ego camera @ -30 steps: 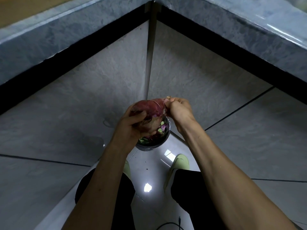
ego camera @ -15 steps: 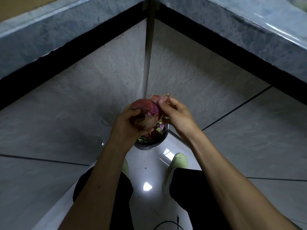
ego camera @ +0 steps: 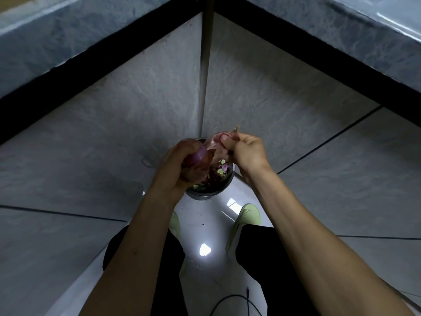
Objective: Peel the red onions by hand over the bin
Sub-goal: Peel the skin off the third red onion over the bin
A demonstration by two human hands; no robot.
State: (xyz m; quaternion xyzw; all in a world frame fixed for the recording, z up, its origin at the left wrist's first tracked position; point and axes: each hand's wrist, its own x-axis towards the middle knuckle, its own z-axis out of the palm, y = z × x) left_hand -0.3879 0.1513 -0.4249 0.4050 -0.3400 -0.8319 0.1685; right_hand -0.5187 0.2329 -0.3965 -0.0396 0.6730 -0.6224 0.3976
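Observation:
My left hand [ego camera: 176, 161] grips a red onion [ego camera: 197, 157], whose purple flesh shows on its right side. My right hand [ego camera: 247, 150] pinches a strip of thin pinkish skin [ego camera: 216, 143] that stretches from the onion up to my fingers. Both hands are held over a small round metal bin [ego camera: 218, 191] on the floor. The bin holds purple peels and green scraps. My left hand hides much of the onion and the bin's left rim.
Grey stone countertops [ego camera: 57, 37] with dark edges meet in a corner above. Grey cabinet panels [ego camera: 262, 99] stand behind the bin. My feet in light green shoes [ego camera: 247, 213] stand on the glossy floor. A black cable [ego camera: 230, 299] lies near the bottom edge.
My right hand has pulled up and to the right, tearing a strip of skin away from the onion. My left hand has turned the onion and shifted slightly left.

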